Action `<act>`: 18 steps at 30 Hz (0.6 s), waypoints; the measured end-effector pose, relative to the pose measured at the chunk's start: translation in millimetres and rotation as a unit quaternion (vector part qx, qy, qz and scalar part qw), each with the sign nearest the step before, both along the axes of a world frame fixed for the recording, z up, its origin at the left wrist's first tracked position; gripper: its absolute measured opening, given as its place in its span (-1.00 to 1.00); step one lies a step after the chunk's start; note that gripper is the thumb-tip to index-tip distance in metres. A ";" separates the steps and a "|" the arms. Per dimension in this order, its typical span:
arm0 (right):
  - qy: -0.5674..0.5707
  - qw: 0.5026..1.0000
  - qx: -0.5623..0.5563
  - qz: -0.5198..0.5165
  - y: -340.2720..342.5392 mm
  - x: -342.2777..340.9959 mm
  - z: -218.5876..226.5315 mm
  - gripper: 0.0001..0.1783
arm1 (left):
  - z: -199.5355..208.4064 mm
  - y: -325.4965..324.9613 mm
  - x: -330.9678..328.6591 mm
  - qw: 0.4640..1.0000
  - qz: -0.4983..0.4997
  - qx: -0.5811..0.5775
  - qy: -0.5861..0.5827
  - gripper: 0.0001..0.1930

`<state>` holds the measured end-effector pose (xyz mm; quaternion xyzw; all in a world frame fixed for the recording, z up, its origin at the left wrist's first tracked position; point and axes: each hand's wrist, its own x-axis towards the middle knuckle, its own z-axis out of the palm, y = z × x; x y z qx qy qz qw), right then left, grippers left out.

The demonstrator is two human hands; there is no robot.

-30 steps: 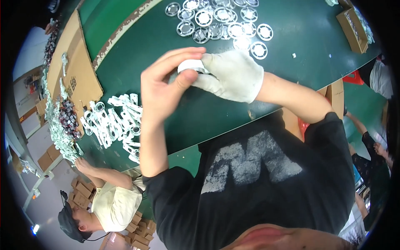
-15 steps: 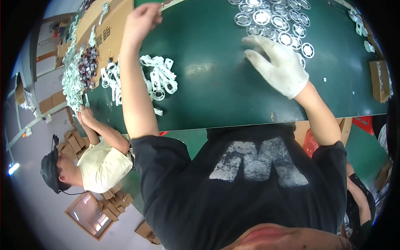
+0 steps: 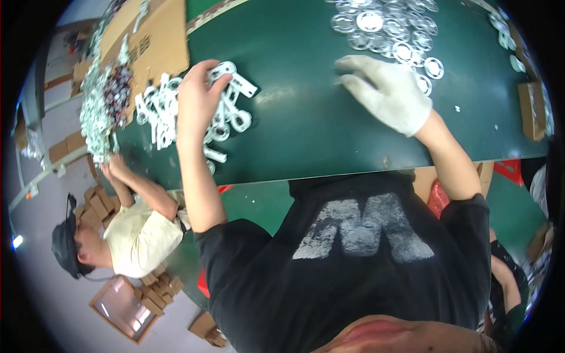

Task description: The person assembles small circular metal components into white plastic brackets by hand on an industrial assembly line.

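Note:
My bare left hand is over a pile of white plastic parts on the left of the green table. Its thumb and fingers pinch the ring end of one white plastic part, whose straight arm points away to the right. To the right, my right hand wears a white glove and rests low over the table with thumb and fingers apart, holding nothing. Just beyond its knuckles lie many clear round discs, some with silvery rings; the glove borders the nearest clear disc.
More white parts lie farther left, beside a cardboard sheet and a heap of small dark parts. A co-worker in a pale shirt works at the left edge. An open carton stands at the far right.
My left hand has come back toward me from the table's far side and taken hold of a white part, raising it above the pile. My right hand has barely shifted.

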<state>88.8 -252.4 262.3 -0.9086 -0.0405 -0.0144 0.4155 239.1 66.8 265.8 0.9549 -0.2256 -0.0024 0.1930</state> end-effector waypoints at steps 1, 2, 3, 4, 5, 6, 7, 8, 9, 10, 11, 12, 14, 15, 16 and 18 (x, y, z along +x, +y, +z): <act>-0.017 1.000 -0.016 0.003 -1.5 0.4 -5.4 -0.61 | 0.8 -5.0 1.9 0.999 0.029 -0.002 0.041 -0.68; 0.002 1.000 -0.020 0.005 -0.7 -0.1 -3.6 -0.60 | -5.0 0.9 4.7 0.999 -0.005 -0.051 0.020 -0.74; 0.020 0.999 -0.024 0.008 -0.4 -0.1 -1.2 -0.60 | -6.3 5.2 7.8 0.998 -0.022 -0.059 -0.008 -0.78; 0.029 0.999 -0.028 0.019 -0.9 0.7 -1.8 -0.58 | -8.7 9.0 10.4 0.995 -0.028 -0.059 -0.075 -0.81; 0.040 0.998 -0.035 0.017 -1.3 0.5 -2.0 -0.57 | 2.4 -1.5 6.3 0.997 0.004 -0.053 -0.060 -0.82; 0.051 0.998 -0.042 0.016 -2.4 -0.1 -2.4 -0.56 | 4.5 -7.7 8.3 0.994 -0.028 -0.034 -0.096 -0.81; 0.054 0.998 -0.028 0.014 -1.7 0.2 -2.2 -0.55 | 10.6 -8.6 7.5 0.989 -0.051 -0.011 -0.136 -0.80; 0.055 0.998 -0.030 0.011 -2.3 0.5 -0.2 -0.55 | 20.9 -21.1 -0.4 0.990 -0.066 -0.008 -0.125 -0.80; 0.050 0.998 0.025 0.010 -2.9 0.1 3.3 -0.54 | 26.0 -33.9 -7.0 0.980 -0.129 -0.011 -0.153 -0.79; 0.044 0.996 0.079 0.008 -2.9 -0.5 5.3 -0.52 | 30.0 -48.6 -13.7 0.964 -0.192 -0.014 -0.181 -0.78; 0.045 0.996 0.079 0.004 -2.7 -1.1 4.8 -0.52 | 35.2 -69.2 -24.1 0.963 -0.233 -0.043 -0.131 -0.74; 0.015 0.994 0.106 0.006 -2.4 -1.2 3.7 -0.51 | 38.2 -88.4 -38.4 0.962 -0.249 -0.103 -0.040 -0.70; -0.016 0.992 0.125 0.030 -4.0 0.6 -0.5 -0.51 | 38.5 -118.6 -54.6 0.940 -0.284 -0.186 0.025 -0.67; -0.012 0.992 0.116 0.036 -11.3 0.1 -6.7 -0.51 | 34.9 -138.1 -56.0 0.925 -0.302 -0.226 0.050 -0.65; 0.154 0.940 0.305 -0.006 -9.8 0.0 3.0 -0.53 | 29.5 -153.3 -53.1 0.912 -0.303 -0.275 0.035 -0.62; 0.142 0.937 0.318 -0.032 -18.1 4.6 12.9 -0.56 | 23.7 -166.2 -45.6 0.907 -0.249 -0.336 0.048 -0.60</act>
